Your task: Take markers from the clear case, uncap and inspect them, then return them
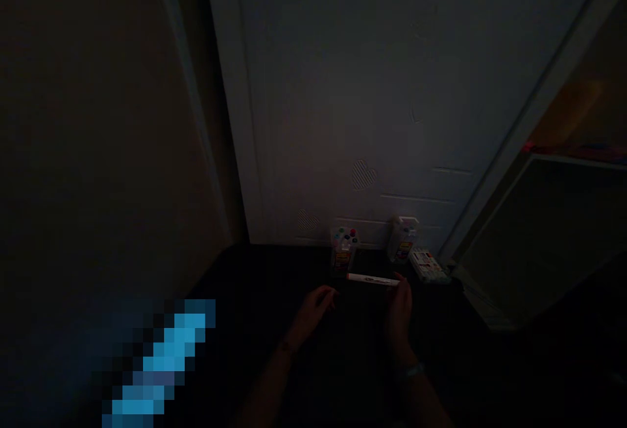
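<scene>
The room is very dark. My right hand [400, 309] pinches one end of a white marker [372, 279], which lies level and points left. My left hand [316, 309] hovers just left of the marker's free end, fingers curled, not touching it as far as I can see. Both hands are over a dark surface [274, 284].
A white door [353, 101] stands straight ahead. At its foot sit two packs of markers [344, 245] [402, 238] and a flat box of colours [427, 264]. A dark framed panel [543, 232] leans at the right. A wall [98, 121] fills the left.
</scene>
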